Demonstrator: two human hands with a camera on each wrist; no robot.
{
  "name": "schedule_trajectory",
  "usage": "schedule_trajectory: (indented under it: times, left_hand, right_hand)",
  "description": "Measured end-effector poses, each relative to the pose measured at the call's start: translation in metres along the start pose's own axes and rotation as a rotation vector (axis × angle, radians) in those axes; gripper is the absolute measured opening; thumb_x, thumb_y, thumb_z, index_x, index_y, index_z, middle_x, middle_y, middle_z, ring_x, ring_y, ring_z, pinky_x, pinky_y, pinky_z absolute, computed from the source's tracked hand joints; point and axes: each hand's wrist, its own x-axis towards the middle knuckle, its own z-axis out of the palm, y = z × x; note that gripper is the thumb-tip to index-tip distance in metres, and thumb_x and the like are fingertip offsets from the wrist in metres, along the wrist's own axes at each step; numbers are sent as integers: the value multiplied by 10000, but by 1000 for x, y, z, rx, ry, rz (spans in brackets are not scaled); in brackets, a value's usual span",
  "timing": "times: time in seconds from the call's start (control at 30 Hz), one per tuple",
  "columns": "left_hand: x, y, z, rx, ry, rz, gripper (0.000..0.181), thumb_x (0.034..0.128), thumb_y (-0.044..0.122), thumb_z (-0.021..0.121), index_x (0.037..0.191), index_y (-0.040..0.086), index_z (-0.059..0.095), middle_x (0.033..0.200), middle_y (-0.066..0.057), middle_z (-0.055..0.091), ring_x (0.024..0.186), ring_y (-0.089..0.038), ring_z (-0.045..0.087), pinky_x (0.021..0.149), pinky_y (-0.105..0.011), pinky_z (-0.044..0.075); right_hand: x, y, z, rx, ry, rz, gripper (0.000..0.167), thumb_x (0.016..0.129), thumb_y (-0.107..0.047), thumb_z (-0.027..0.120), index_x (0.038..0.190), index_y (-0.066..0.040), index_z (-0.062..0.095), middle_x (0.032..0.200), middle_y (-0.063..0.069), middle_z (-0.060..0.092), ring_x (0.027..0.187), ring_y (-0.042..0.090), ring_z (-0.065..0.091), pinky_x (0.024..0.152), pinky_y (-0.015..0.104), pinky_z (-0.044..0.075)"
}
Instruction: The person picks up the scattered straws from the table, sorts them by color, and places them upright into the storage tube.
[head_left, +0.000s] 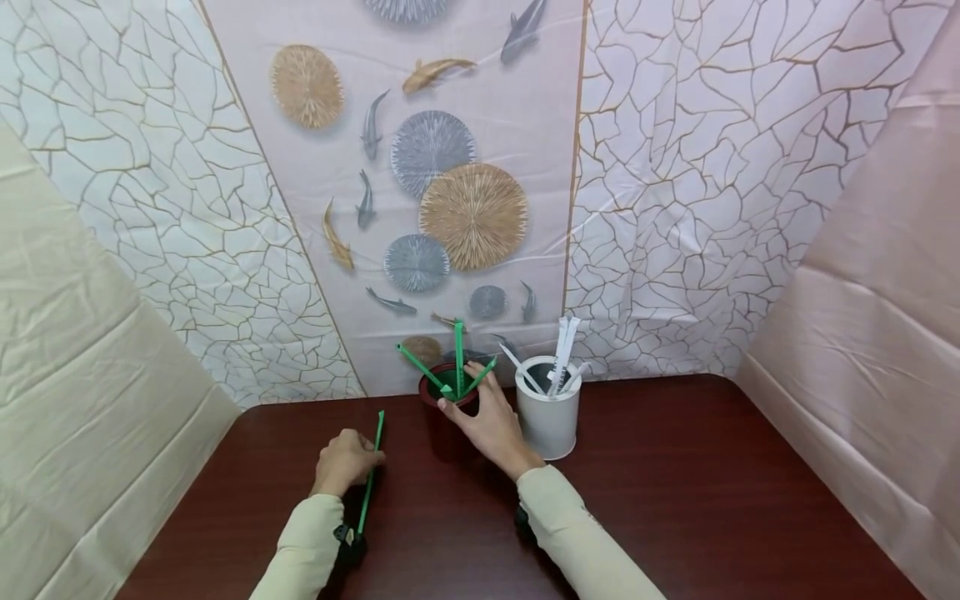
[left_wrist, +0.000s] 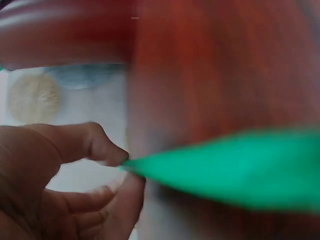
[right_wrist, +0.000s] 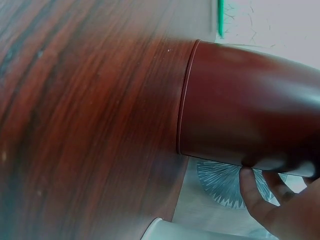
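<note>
My left hand (head_left: 347, 460) pinches a long, thin green wrapped straw (head_left: 366, 497) between thumb and fingertips, left of a dark red cup (head_left: 442, 433). In the left wrist view the same straw (left_wrist: 240, 167) runs blurred from the fingertips towards the camera. The red cup stands upright on the table and has several green straws (head_left: 459, 354) leaning out of it. With thumb at the near rim and fingers along the right side, my right hand (head_left: 491, 421) grips this cup. The right wrist view shows fingertips (right_wrist: 247, 180) against its wall.
Just right of the red cup stands a white cup (head_left: 547, 429) holding several white wrapped straws (head_left: 562, 354). Both cups are near the back edge of the dark wood table (head_left: 675, 500). A patterned cloth (head_left: 652, 208) hangs behind, with plain cloth on either side.
</note>
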Motion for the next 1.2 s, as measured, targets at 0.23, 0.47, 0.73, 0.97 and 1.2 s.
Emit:
schedule_trajectory:
  times: [0.23, 0.47, 0.73, 0.97, 1.2]
  left_hand:
    - [-18, 35, -45, -145, 176, 156, 284, 995, 228, 679, 1164, 3, 717, 912, -80, 755, 635, -198, 709, 732, -417, 543]
    - [-44, 94, -86, -346, 468, 404, 241, 1068, 175, 582, 1216, 21, 693, 1013, -116, 741, 595, -131, 693, 538, -302, 531]
    - [-49, 125, -79, -547, 668, 716, 244, 1030, 71, 675, 1246, -30, 624, 1099, -115, 714, 665, -228, 761, 548, -235, 586]
    - [-40, 125, -53, -535, 605, 670, 221, 1006, 46, 706, 1207, -28, 649, 1056, -150, 762, 725, -311, 780, 645, -248, 612]
    - [-33, 111, -22, -458, 507, 525, 168, 1038, 139, 690, 1147, 20, 735, 1021, -119, 797, 830, -249, 796, 685, -453, 631]
  right_hand:
    - [-1, 0, -1, -9, 3, 8, 810, 938, -621, 727, 1611, -266, 448, 1684, -42, 375, 1453, 344, 495, 1018, 728, 442]
    - [-2, 1, -4, -3, 18, 18, 774, 949, -577, 740, 1605, -280, 456, 1683, -28, 377, 1444, 366, 501, 1009, 742, 436]
    - [-5, -1, -2, 2, -14, 32, 835, 930, -673, 702, 1612, -266, 444, 1688, -45, 368, 1460, 335, 490, 1021, 716, 448]
    - [-3, -1, 1, 13, -5, 23, 802, 945, -601, 733, 1613, -264, 445, 1689, -19, 368, 1452, 351, 495, 1028, 699, 457]
    - [-3, -1, -2, 8, -13, -6, 841, 934, -704, 669, 1607, -253, 443, 1683, -33, 367, 1474, 293, 472, 1027, 685, 465]
